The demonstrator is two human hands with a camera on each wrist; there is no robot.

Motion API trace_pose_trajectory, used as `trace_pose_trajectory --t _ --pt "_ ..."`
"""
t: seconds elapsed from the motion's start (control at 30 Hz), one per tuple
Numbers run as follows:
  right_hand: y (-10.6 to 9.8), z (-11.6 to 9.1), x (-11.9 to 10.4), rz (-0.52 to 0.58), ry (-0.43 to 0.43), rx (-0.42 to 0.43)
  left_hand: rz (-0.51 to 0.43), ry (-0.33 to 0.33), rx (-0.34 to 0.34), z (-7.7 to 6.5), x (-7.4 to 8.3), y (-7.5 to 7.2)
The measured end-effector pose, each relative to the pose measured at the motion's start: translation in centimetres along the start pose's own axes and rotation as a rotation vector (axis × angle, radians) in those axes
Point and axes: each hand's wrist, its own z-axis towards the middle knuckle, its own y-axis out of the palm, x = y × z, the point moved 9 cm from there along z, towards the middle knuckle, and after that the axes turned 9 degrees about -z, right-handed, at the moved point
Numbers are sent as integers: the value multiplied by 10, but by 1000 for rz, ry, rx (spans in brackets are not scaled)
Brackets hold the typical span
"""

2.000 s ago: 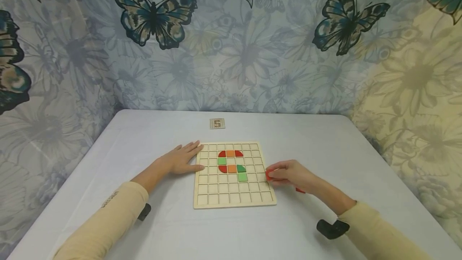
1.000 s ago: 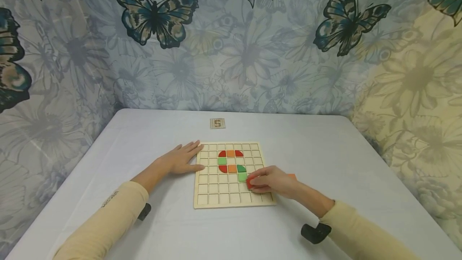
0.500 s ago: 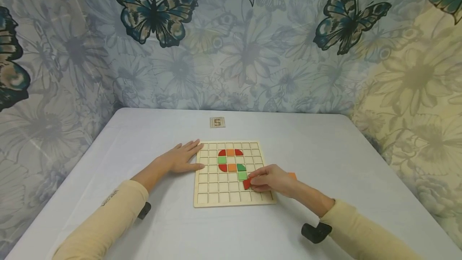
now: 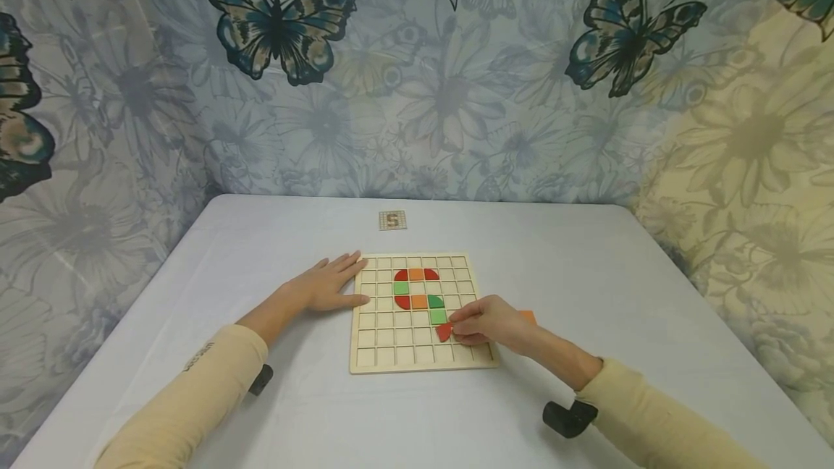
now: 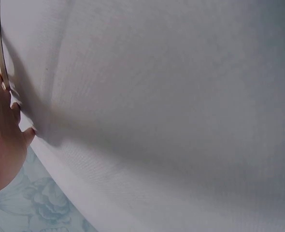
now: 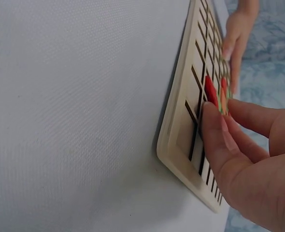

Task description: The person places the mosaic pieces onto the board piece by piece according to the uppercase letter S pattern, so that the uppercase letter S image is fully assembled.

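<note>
A pale wooden grid board (image 4: 384, 360) lies on the white table. My left hand (image 4: 329, 286) rests at its left edge with fingers spread and straight; in the left wrist view that hand (image 5: 5, 145) shows at the far left. Over the board's right half, my right hand (image 4: 491, 326) pinches a red quarter-round tile (image 4: 444, 331) between thumb and fingers, just below a light green square tile (image 4: 438, 316). The right wrist view shows the red tile (image 6: 210, 90) tilted at the fingertips. Red, orange and green tiles sit in cells above, among them an orange tile (image 4: 418, 302).
Behind the board lies a small card (image 4: 392, 220) with an S pattern on a grid. An orange piece (image 4: 527, 317) lies on the table, partly hidden by the right hand. A butterfly-print cloth (image 4: 449, 107) hangs behind the table.
My right hand has moved left from beside the board to over it with the red tile, then stayed there as the tile turned in its fingers. My left hand has stayed put.
</note>
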Motion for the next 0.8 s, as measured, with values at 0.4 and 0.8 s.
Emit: trace_pose_trajectory --t 0.4,0.8 --pt "-1 2 0 -69 26 18 -6 -3 -4 0 1 0" --pt "-1 1 0 -102 28 11 -10 9 7 -2 3 -2"
